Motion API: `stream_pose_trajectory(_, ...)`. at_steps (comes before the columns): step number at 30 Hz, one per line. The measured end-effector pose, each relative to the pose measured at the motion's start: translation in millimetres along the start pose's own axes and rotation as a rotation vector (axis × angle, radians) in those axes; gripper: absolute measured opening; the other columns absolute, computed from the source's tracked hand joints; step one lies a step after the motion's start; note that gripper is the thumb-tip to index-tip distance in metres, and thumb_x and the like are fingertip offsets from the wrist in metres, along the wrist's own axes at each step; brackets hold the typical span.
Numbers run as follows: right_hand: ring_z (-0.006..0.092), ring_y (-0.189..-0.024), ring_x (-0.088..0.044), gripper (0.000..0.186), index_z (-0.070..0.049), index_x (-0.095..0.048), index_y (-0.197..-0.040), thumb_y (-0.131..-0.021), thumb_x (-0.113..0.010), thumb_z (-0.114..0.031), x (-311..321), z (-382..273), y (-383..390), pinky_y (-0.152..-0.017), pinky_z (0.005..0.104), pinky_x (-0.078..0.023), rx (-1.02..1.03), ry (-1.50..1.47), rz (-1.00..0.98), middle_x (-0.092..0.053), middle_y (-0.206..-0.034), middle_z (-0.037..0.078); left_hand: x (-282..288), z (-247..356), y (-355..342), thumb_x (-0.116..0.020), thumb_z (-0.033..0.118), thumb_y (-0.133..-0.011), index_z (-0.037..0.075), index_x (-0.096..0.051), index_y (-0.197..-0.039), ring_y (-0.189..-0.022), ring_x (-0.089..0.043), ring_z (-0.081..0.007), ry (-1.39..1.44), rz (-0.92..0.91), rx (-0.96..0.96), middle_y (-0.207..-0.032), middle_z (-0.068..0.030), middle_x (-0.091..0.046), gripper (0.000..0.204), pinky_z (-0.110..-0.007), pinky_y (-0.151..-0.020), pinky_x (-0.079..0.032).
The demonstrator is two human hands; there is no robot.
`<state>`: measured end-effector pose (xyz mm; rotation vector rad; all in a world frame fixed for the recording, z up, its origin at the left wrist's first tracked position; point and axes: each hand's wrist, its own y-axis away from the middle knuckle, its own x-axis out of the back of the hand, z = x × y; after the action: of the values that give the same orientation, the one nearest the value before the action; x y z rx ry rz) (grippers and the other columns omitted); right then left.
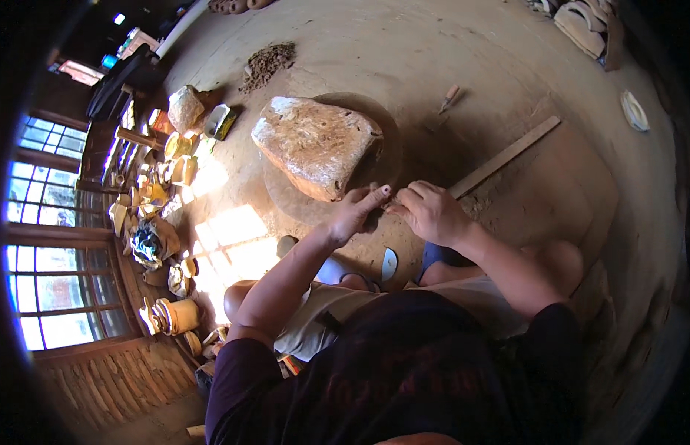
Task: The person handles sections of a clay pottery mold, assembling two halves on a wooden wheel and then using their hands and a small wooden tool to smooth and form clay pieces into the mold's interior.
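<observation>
My left hand [356,213] and my right hand [432,213] are close together in front of my lap. The left fingers curl under its thumb, which points toward the right hand. My right hand is closed, fingers and thumb pinched together. Anything held between them is too small or hidden to make out. Just beyond the left hand rests a large rough block [315,141], brown with whitish patches, on a round flat disc [389,126]. Past the right hand a long wooden slat [508,157] lies slanting. On the floor between my feet is a pale blue half-moon piece [389,264].
A small wooden-handled tool [450,96] lies beyond the slat, and a heap of brown crumbs [269,65] lies farther off. Pots and containers [178,315] crowd the left under windows [63,289]. At the far right lies a white oval object [634,111].
</observation>
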<state>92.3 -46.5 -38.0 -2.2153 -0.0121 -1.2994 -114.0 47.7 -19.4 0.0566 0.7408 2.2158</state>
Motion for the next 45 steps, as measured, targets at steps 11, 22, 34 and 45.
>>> stream_pose_trajectory(11,0.0326,-0.089,-0.076,0.026,0.002,-0.074,-0.103,-0.094,-0.074,-0.022,-32.0,31.8,-27.0,-0.077,0.0398,-0.057,-0.674,-0.681,0.411,-0.076,-0.094,0.021,48.1,35.6,-46.6,-0.072,0.03,-0.098,0.003,-0.056,-0.099,-0.073,-0.059,-0.0269,-0.926,0.572,-0.843,-0.081,-0.0132,-0.058,0.032,-0.04,-0.067,-0.048)
stream_pose_trajectory(22,0.0253,-0.088,-0.073,0.04,0.003,-0.073,-0.119,-0.09,-0.077,-0.025,-127.8,90.6,-54.7,-0.08,0.036,-0.055,-1.0,-1.019,0.461,-0.078,-0.099,0.018,116.2,33.2,-95.4,-0.069,0.036,-0.098,-0.001,-0.059,-0.115,-0.106,-0.056,-0.0445,-1.199,0.878,-0.69,-0.109,-0.0233,-0.059,0.042,-0.052,-0.093,-0.045)
stream_pose_trajectory(34,0.0306,-0.111,-0.069,0.038,0.002,-0.072,-0.121,-0.091,-0.074,-0.02,-124.4,78.9,-89.3,-0.1,0.0384,-0.051,-0.933,-0.688,0.445,-0.073,-0.118,0.024,110.3,35.6,-110.6,-0.065,0.043,-0.099,-0.004,-0.057,-0.118,-0.113,-0.055,-0.0434,-1.299,0.918,-0.647,-0.114,-0.0238,-0.059,0.051,-0.054,-0.098,-0.042)
stream_pose_trajectory(45,0.0348,-0.117,-0.068,0.033,-0.002,-0.076,-0.118,-0.093,-0.069,-0.023,-117.1,76.9,-84.5,-0.102,0.0401,-0.052,-0.779,-0.694,0.345,-0.07,-0.125,0.021,102.3,35.8,-120.4,-0.063,0.051,-0.099,-0.002,-0.057,-0.114,-0.116,-0.054,-0.0429,-1.267,1.054,-0.531,-0.117,-0.0211,-0.057,0.055,-0.055,-0.1,-0.04)
